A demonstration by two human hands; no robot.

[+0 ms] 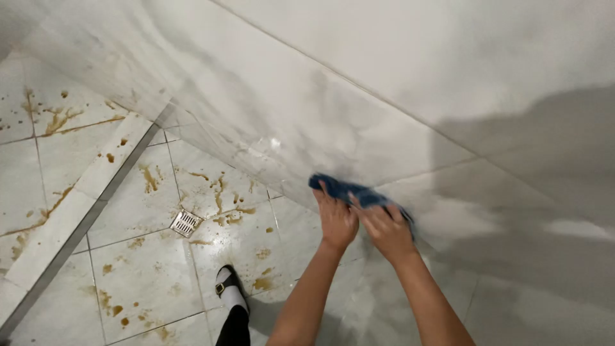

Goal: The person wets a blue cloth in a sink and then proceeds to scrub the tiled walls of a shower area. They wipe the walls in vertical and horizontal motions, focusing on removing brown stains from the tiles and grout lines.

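Observation:
My left hand (336,219) and my right hand (386,229) press side by side on a blue cloth (351,190), flat against the pale tiled wall (359,96). The cloth sits low on the wall, just above where it meets the floor. Most of the cloth is hidden under my fingers; only its upper edge and right end show.
The glossy floor tiles (128,269) carry several brown stains and splashes. A square metal drain (186,222) lies in the floor to the left. My foot in a white sock and black sandal (229,288) stands below. A raised tiled step (70,211) runs diagonally at left.

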